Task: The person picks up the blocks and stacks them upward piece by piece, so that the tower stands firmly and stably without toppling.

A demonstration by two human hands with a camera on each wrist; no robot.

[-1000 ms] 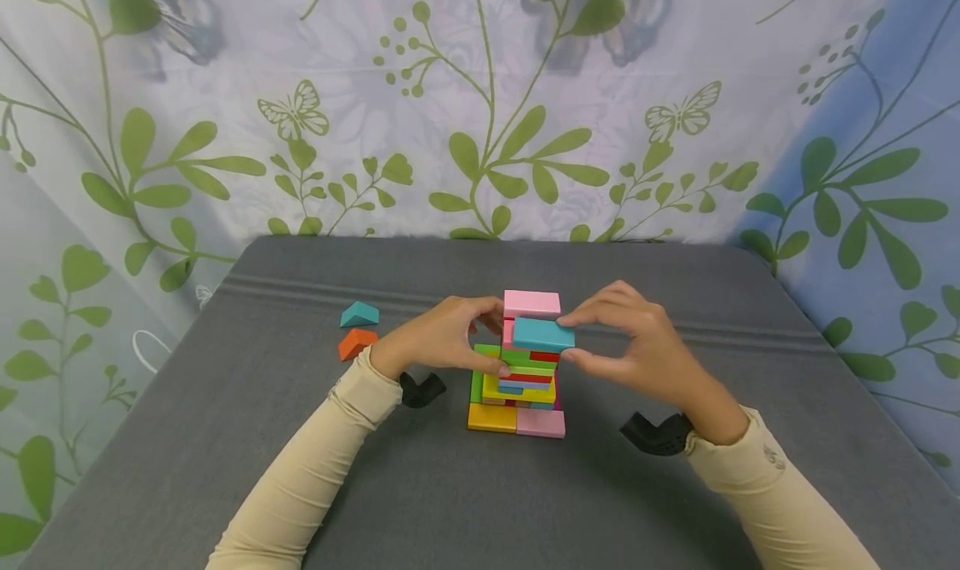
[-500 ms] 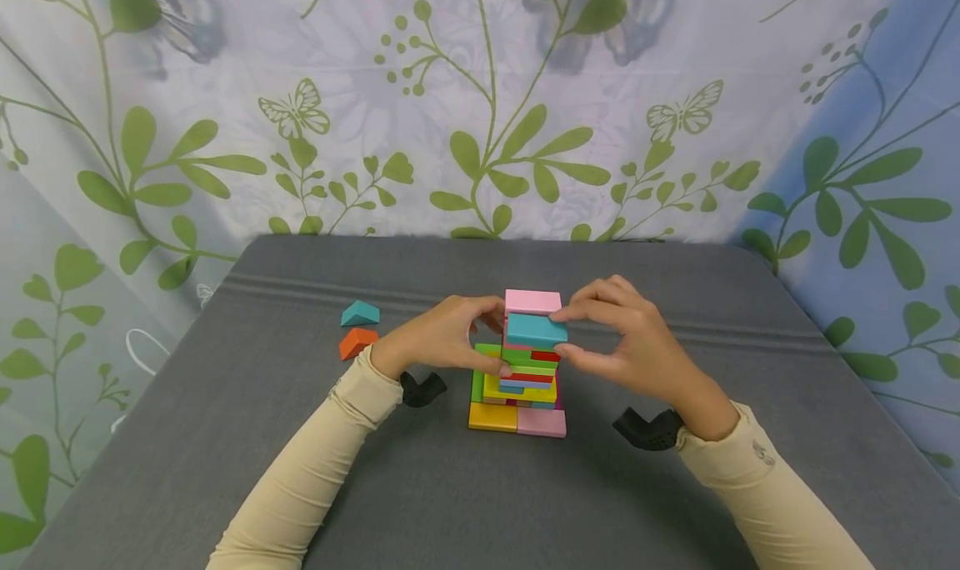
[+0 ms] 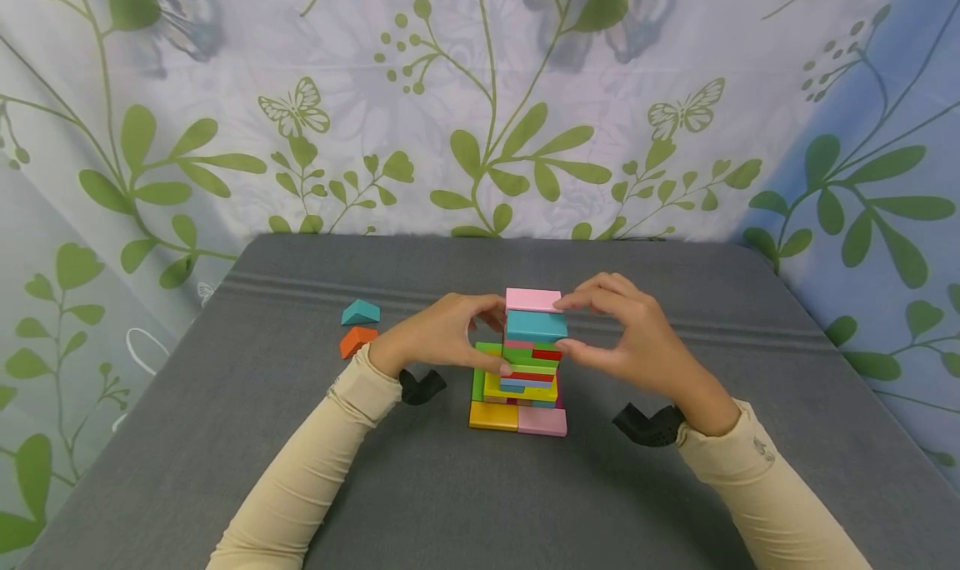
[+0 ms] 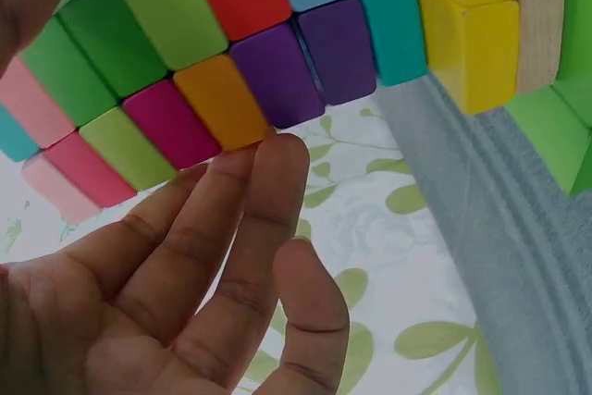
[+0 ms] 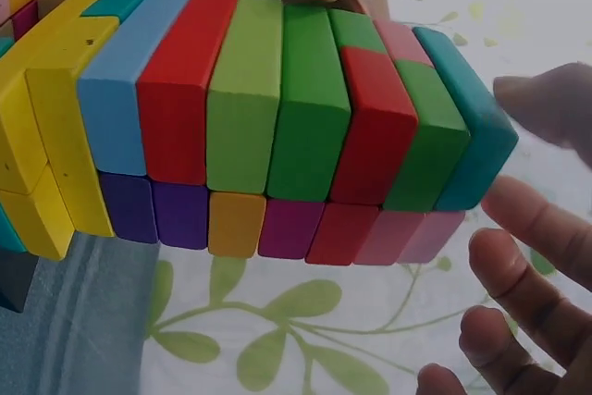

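Note:
A tower of coloured wooden blocks (image 3: 528, 368) stands on the grey table. On its top layer lie a teal block (image 3: 537, 326) in front and a pink block (image 3: 534, 300) behind, side by side. My left hand (image 3: 448, 330) grips the tower from the left, thumb in front and fingers behind. In the left wrist view its fingertips (image 4: 279, 156) meet the rear column near an orange block (image 4: 222, 99). My right hand (image 3: 630, 324) is at the right end of the teal block, thumb and index finger spread, their tips right at its edges (image 5: 481, 127).
A teal triangular block (image 3: 362, 312) and an orange one (image 3: 357, 342) lie left of the tower, beyond the left forearm. Flat yellow (image 3: 492, 416) and pink (image 3: 542, 421) blocks form the tower's base. A patterned curtain (image 3: 480, 103) hangs behind the table (image 3: 480, 503).
The right hand has moved the teal block left and back, from jutting out at the right to lining up over the tower. Its fingers have since spread slightly. The left hand has stayed put.

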